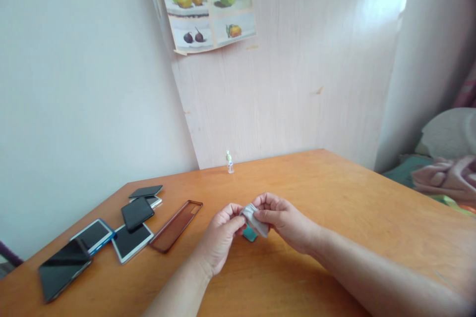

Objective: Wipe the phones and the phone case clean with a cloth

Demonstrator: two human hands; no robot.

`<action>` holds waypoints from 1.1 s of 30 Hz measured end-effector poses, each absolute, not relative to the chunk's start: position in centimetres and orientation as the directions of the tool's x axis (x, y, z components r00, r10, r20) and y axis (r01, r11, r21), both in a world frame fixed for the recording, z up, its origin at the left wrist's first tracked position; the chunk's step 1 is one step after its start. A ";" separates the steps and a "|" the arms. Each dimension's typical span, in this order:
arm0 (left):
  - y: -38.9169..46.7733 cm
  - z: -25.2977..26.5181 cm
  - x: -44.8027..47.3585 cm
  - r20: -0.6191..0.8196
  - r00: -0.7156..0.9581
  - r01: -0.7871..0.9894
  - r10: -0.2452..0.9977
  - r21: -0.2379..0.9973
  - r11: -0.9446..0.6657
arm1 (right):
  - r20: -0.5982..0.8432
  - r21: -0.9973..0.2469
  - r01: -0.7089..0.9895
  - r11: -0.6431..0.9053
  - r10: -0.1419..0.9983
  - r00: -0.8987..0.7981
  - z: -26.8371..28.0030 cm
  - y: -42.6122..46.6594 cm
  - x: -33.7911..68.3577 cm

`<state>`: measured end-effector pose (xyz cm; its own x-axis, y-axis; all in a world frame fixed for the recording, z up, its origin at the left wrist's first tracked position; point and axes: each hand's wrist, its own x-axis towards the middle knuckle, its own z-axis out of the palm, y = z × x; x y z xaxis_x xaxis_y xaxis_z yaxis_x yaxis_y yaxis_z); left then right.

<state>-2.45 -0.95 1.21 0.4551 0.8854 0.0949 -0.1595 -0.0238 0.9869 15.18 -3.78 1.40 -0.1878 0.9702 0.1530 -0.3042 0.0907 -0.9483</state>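
Observation:
Between my two hands, a little above the wooden table (297, 277), is a small light grey cloth (255, 221). My left hand (222, 233) pinches its left edge between thumb and fingers. On the other side, my right hand (284, 220) grips the cloth's upper right part, thumb on top. Just below the cloth shows a small teal-green piece (249, 233), partly covered by it; I cannot tell whether it is held or lies on the table. A clear reddish-brown phone case (174, 228) lies left of my left hand.
Several phones and tablets lie at the left, among them a black tablet (64, 268), a blue-edged tablet (92, 236), a white tablet (132, 241) and a dark phone (137, 213). A small spray bottle (229, 163) stands at the back edge. Bedding (446, 178) is beyond the table's right edge.

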 end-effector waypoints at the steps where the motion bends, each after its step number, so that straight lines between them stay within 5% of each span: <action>1: -0.9 1.2 -2.4 0.099 0.428 -0.135 0.898 0.990 -0.044 | 0.157 -0.942 -0.323 0.090 0.969 -0.188 1.4 -3.8 15.2; 7: -1.0 1.2 -2.4 0.071 0.400 -0.062 0.914 0.997 -0.050 | 0.156 -0.945 -0.315 0.087 0.967 -0.201 1.2 -3.9 14.9; 17: -1.5 1.5 -2.3 0.055 0.559 -0.232 0.828 0.968 0.092 | 0.225 -0.973 -0.071 0.218 0.968 -0.112 0.3 -3.5 14.8; 21: -1.0 1.1 -2.5 0.034 0.510 -0.317 0.860 0.936 0.151 | 0.527 -0.796 0.281 0.535 0.842 -0.112 0.8 -4.1 14.9; 25: -1.0 1.2 -2.5 0.033 0.521 -0.326 0.853 0.931 0.163 | 0.595 -0.652 0.385 0.653 0.756 -0.273 1.3 -4.6 14.9; 29: -0.9 1.4 -2.5 0.039 0.481 -0.181 0.876 0.982 0.056 | 0.576 -0.674 0.501 0.543 0.811 -0.104 1.0 -3.7 15.9; 33: -0.2 0.7 -2.9 0.157 0.300 0.224 0.941 0.947 -0.229 | 0.487 -0.697 0.629 0.343 0.871 0.064 0.0 -1.5 18.7</action>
